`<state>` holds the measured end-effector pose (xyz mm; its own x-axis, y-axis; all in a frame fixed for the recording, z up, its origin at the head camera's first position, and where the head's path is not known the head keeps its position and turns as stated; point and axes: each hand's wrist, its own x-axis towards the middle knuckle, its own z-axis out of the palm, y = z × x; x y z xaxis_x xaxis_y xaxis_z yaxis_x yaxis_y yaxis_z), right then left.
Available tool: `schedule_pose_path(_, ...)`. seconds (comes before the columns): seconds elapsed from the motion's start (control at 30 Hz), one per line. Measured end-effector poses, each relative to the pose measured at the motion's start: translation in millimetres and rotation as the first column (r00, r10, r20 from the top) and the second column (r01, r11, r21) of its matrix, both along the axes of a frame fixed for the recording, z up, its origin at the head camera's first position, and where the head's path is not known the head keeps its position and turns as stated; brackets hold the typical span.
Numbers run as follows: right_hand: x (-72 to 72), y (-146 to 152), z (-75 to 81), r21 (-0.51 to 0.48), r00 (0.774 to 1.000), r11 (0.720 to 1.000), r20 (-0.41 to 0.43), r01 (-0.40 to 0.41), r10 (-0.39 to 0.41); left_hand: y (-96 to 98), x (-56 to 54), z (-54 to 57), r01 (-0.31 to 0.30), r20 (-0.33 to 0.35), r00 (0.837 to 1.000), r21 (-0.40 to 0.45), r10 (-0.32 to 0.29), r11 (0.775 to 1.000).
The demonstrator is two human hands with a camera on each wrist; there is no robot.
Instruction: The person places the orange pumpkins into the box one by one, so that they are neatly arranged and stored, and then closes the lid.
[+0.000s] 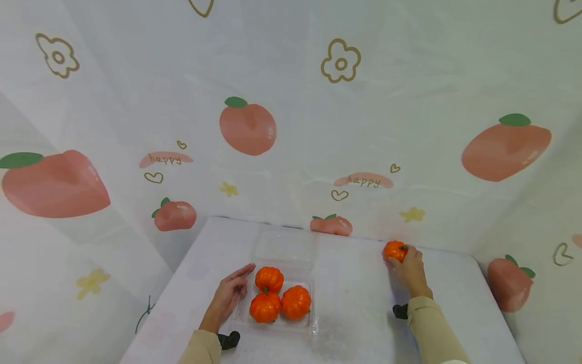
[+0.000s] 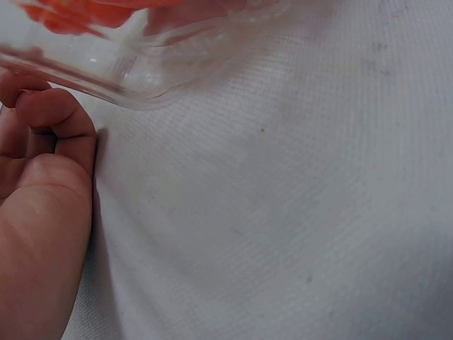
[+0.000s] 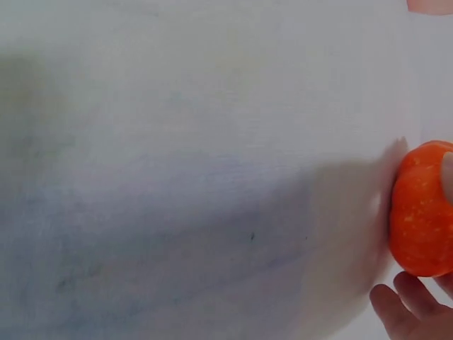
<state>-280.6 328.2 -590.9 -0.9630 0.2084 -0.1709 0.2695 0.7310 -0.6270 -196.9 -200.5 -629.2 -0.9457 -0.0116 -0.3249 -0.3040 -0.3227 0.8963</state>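
A clear plastic clamshell box [image 1: 284, 327] lies with its lid [image 1: 285, 248] folded back, and three small orange toy pumpkins [image 1: 296, 303] sit in its base. My left hand [image 1: 229, 293] rests along the box's left side. Its index finger points forward, while the left wrist view catches loosely bent fingers [image 2: 56, 113] right at the clear wall. Far to the right, my right hand [image 1: 410, 268] holds another orange pumpkin [image 1: 394, 250] with a green stem. Thumb and fingers lie on opposite sides of that pumpkin [image 3: 422, 212], low over the table near its back edge.
A white cloth covers the table [image 1: 350, 298]. Right behind its back edge hangs a white curtain [image 1: 291, 192] printed with peaches and flowers, which also closes in both sides. Black wrist straps [image 1: 229, 340] show below the hands.
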Motion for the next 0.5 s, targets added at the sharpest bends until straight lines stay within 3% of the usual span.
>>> schedule_pose_path(0.23, 5.3, 2.4, -5.5, 0.000, 1.000, 1.000, -0.024, -0.008, 0.008, 2.0, 1.2, -2.9, -0.009, 0.019, 1.000, 0.013, 0.009, 1.000)
schedule_pose_path(0.5, 10.9, -8.9, 7.0, -0.123, 0.987, 0.991, -0.155, -0.052, 0.033, 1.2, -0.8, -1.0, 0.000, 0.000, 1.000, -0.003, 0.000, 1.000)
